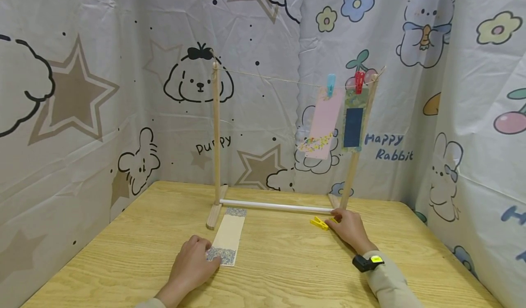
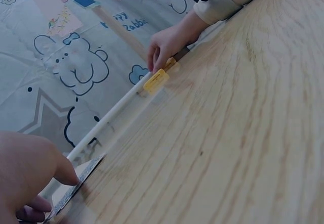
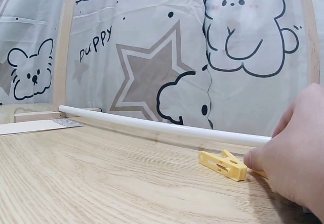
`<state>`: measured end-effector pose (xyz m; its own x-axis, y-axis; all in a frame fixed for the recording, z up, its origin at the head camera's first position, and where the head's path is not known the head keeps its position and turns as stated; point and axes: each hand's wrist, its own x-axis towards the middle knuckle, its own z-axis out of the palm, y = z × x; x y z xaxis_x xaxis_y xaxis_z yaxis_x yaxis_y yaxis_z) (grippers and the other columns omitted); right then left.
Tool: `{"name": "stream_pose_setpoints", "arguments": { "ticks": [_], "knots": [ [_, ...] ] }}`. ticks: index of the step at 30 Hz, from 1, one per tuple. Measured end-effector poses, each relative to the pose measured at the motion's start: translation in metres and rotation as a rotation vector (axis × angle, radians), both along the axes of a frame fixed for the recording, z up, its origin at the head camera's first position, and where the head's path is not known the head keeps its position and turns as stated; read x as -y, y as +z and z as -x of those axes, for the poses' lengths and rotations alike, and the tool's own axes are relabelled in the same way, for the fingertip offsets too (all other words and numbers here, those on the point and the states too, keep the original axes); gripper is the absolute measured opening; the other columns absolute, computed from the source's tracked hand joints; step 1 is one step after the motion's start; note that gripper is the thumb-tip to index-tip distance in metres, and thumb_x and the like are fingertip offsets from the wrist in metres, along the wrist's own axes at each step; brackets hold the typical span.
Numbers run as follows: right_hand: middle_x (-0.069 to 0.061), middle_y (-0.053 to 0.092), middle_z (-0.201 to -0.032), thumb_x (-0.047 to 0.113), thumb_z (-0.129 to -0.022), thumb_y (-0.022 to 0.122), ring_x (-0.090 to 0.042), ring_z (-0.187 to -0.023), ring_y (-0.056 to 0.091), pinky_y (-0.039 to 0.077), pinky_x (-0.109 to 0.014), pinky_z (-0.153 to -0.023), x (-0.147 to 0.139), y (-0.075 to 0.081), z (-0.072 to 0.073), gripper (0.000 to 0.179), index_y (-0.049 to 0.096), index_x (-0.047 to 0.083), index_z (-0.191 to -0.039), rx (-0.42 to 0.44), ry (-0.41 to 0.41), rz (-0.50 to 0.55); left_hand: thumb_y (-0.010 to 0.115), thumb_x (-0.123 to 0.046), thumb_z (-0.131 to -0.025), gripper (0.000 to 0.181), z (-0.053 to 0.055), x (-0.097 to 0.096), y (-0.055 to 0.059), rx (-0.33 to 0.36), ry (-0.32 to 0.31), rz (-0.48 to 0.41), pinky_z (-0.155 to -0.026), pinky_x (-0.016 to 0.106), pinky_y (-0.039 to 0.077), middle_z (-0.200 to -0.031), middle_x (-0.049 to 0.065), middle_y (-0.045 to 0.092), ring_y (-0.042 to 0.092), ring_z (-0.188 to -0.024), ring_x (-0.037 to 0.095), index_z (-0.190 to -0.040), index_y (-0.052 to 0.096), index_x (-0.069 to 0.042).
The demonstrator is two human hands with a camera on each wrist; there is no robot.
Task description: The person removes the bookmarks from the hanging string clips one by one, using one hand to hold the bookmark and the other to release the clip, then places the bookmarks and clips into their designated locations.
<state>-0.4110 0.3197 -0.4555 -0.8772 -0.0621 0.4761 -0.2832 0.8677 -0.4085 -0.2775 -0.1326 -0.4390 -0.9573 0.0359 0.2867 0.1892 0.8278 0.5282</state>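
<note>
A cream card with blue patterned ends (image 1: 228, 235) lies on the table at centre left. My left hand (image 1: 191, 261) grips its near left corner, thumb (image 2: 66, 172) on the patterned end. On the right, a yellow clothespin (image 1: 318, 223) lies on the wood beside my right hand (image 1: 349, 228). The curled fingers of that hand pinch a second yellow clothespin (image 2: 171, 63), mostly covered by them. From a string hang a pink card (image 1: 324, 121) under a blue clothespin (image 1: 330, 85) and a green-and-navy card (image 1: 354, 121) under a red clothespin (image 1: 359, 82).
The string runs between two wooden posts (image 1: 217, 134) on flat wooden feet (image 1: 214, 214). A white rod (image 1: 275, 205) joins them low down, just behind the right hand. Printed curtains (image 1: 255, 39) enclose the wooden table (image 1: 279, 271) at the back and sides.
</note>
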Motion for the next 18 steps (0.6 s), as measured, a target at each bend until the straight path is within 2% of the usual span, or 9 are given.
{"name": "stream_pose_setpoints", "arguments": {
  "ticks": [13,18],
  "knots": [
    [-0.012,0.074,-0.094,0.023,-0.09,0.083,-0.033,-0.089,0.071,0.055,-0.053,-0.082,-0.0009,0.0004,0.0005,0.034,0.074,0.0,-0.113,-0.024,0.01,0.045,0.081,-0.029,-0.086,0.042,-0.0025,-0.0002,0.0022,0.0,-0.008,-0.019,-0.077,0.046,0.052,-0.108,0.009,0.06,0.058,-0.096,0.028,-0.112,0.071,0.003],
    [-0.013,0.074,-0.095,0.024,-0.092,0.08,-0.036,-0.093,0.07,0.055,-0.053,-0.082,-0.0012,0.002,0.0008,0.035,0.073,-0.001,-0.116,-0.015,0.002,0.103,0.082,-0.029,-0.085,0.042,-0.0004,-0.0009,0.0013,-0.014,-0.002,-0.025,-0.072,0.043,0.051,-0.108,0.009,0.061,0.058,-0.092,0.026,-0.113,0.072,0.001]
  ]
}}
